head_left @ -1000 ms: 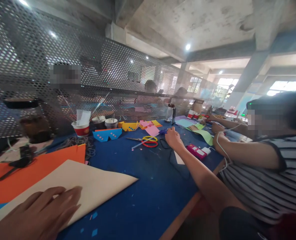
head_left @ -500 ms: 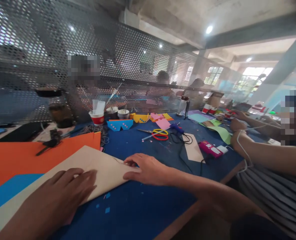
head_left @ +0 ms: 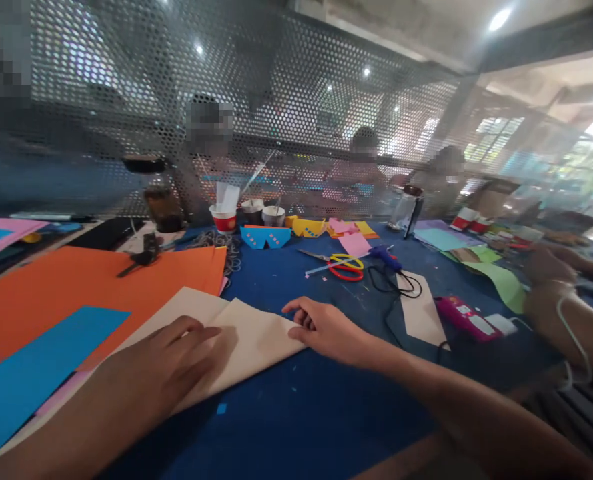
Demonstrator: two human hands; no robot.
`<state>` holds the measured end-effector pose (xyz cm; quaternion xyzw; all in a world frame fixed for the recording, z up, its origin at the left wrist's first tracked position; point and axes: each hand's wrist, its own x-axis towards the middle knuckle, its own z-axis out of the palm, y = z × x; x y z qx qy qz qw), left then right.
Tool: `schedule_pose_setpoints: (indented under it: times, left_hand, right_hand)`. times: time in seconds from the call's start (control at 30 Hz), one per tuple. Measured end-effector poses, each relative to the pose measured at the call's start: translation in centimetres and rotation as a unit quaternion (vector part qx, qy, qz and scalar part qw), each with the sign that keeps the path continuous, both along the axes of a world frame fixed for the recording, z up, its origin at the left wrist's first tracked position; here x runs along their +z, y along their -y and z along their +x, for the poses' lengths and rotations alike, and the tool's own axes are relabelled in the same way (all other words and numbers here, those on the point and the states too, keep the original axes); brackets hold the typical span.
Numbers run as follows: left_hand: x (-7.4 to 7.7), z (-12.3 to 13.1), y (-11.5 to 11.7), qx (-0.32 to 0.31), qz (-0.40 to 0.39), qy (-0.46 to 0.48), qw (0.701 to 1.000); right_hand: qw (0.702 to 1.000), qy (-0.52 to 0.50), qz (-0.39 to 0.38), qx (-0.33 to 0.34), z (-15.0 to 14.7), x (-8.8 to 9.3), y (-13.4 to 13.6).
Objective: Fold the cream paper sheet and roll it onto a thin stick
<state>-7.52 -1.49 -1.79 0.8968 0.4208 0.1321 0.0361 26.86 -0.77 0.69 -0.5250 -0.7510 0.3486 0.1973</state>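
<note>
Left hand [head_left: 171, 360]: fingers [head_left: 196, 331] extended, pressed flat on the beige paper sheet [head_left: 256, 340]. Right hand [head_left: 329, 330]: fingers [head_left: 301, 310] half-curled at its pointed corner, nothing gripped. The sheet lies on the blue tabletop [head_left: 286, 413], overlapping orange paper [head_left: 76, 287]. Risk: uneven pressure could skew it. White slips are held in the red paper cup [head_left: 225, 219].

The left hand [head_left: 176, 353] covers part of the cream sheet [head_left: 256, 337]; a co-worker's arm [head_left: 566, 313] at right is blurred and cropped.
</note>
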Motion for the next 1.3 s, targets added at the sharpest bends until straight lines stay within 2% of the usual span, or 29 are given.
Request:
schedule_pose_setpoints:
  times: [0.07,0.2,0.33,0.47,0.8,1.07,1.17,1.3]
  left_hand:
    - [0.2,-0.1,-0.4,0.023,-0.027,0.005,0.999]
    - [-0.6,-1.1,-1.0,0.087,-0.03,0.027,0.995]
    - [-1.3,-1.5,-0.6,0.098,-0.055,0.051,0.992]
    - [-1.5,-1.1,-0.1,0.109,-0.057,0.054,0.991]
    - [-0.9,0.0,0.5,0.092,-0.022,0.038,0.995]
    - [-0.2,0.2,1.1,0.062,0.003,0.022,0.998]
    - [-0.2,0.3,1.2,0.06,0.007,0.02,0.998]
    - [-0.4,0.4,1.3,0.073,0.009,0.033,0.997]
  right_hand:
    - [1.0,0.011,0.017,0.003,0.1,-0.3,0.3]
    - [1.0,0.005,0.03,0.005,0.2,-0.6,0.7]
    - [0.999,0.032,0.031,-0.01,0.2,-0.3,0.8]
    - [0.997,0.064,0.034,-0.022,0.3,-0.1,1.1]
    - [0.994,0.098,0.04,-0.028,0.3,0.3,1.5]
    - [0.995,0.087,0.049,-0.03,0.4,-0.3,1.5]
    - [0.997,0.066,0.025,-0.029,0.9,-0.2,1.2]
    - [0.998,0.03,-0.046,0.005,2.6,0.8,0.2]
